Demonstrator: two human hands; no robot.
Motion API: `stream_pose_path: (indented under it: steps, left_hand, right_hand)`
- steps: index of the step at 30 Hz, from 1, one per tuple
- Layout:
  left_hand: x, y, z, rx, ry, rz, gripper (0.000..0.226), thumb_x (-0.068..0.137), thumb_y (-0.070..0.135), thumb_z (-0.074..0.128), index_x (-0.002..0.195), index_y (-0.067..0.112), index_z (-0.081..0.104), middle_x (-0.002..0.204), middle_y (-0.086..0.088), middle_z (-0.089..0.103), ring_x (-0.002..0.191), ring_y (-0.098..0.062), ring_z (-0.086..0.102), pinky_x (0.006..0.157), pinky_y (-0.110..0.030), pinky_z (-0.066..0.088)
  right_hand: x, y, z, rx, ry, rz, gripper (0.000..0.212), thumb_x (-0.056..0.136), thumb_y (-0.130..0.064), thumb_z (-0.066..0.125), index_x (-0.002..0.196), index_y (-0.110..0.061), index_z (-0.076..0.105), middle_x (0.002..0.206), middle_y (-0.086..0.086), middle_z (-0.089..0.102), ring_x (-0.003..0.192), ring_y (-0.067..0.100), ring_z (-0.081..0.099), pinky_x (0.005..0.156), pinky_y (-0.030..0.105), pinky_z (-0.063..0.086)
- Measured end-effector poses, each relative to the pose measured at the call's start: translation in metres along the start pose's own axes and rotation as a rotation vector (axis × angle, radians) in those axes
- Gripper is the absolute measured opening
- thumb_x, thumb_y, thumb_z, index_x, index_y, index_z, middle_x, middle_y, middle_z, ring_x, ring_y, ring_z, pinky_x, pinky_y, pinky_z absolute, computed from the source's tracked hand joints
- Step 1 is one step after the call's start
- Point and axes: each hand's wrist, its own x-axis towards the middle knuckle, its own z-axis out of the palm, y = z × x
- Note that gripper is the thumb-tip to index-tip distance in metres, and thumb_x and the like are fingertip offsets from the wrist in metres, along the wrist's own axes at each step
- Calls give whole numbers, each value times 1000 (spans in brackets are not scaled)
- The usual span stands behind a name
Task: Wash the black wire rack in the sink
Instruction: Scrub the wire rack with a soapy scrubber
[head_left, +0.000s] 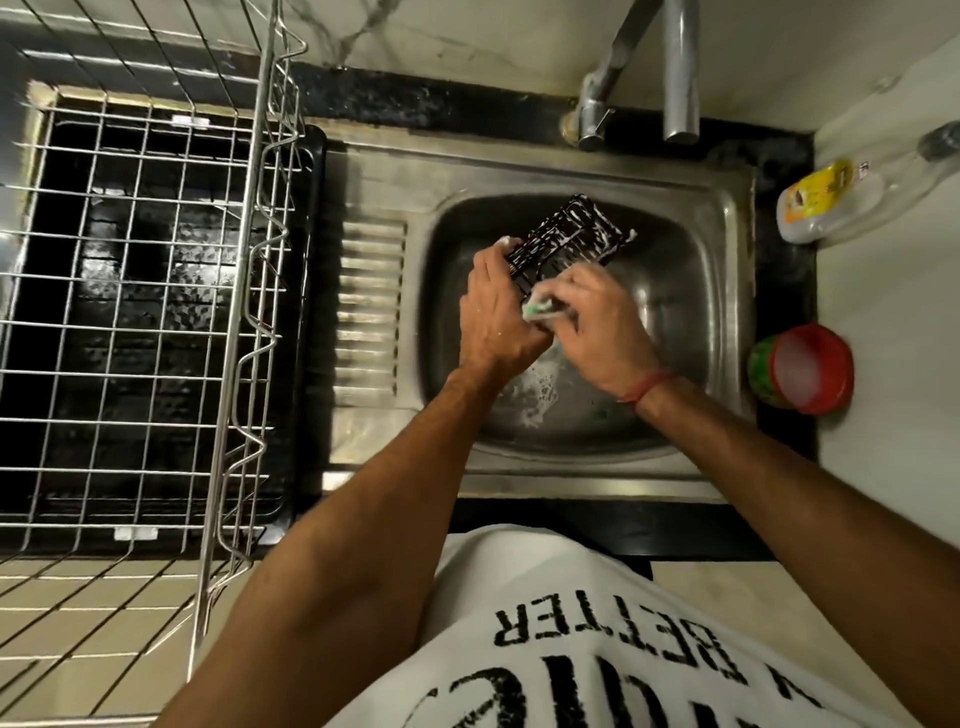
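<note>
A small black wire rack (569, 236), streaked with white soap foam, is held tilted over the steel sink basin (685, 291). My left hand (496, 312) grips the rack's near left edge, fingers curled round it. My right hand (597, 322) holds a green and white scrub sponge (540, 309) pressed against the rack's lower end. Suds lie on the basin floor (535, 389) below my wrists.
A steel tap (597, 114) stands behind the basin, no water seen running. A large steel wire dish basket (145, 291) fills the counter left of the ribbed drainboard (371, 306). On the right ledge are a clear bottle (841, 197) lying down and a red-rimmed tub (802, 369).
</note>
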Motion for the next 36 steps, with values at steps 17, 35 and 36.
stream_pose_path:
  steps: [17,35,36]
  left_hand:
    - [1,-9,12,160,-96,57,111,62,26,95,154,10,37,140,-9,55,122,-32,61,95,-56,58]
    - [2,-8,17,202,-151,58,112,67,34,95,159,12,36,149,-6,49,125,-31,58,95,-54,55]
    - [4,-7,17,202,-151,51,114,67,38,96,160,11,35,149,-7,49,125,-32,58,96,-53,55]
  right_hand:
    - [71,60,-23,-140,284,376,29,91,-41,72,111,-21,78,111,-2,73,107,21,58,82,22,35]
    - [53,36,-20,-202,126,101,25,98,-33,65,113,-17,77,106,3,73,98,22,51,80,30,39]
    - [57,39,-23,-192,152,169,24,98,-33,64,112,-18,76,107,3,74,98,22,51,80,30,40]
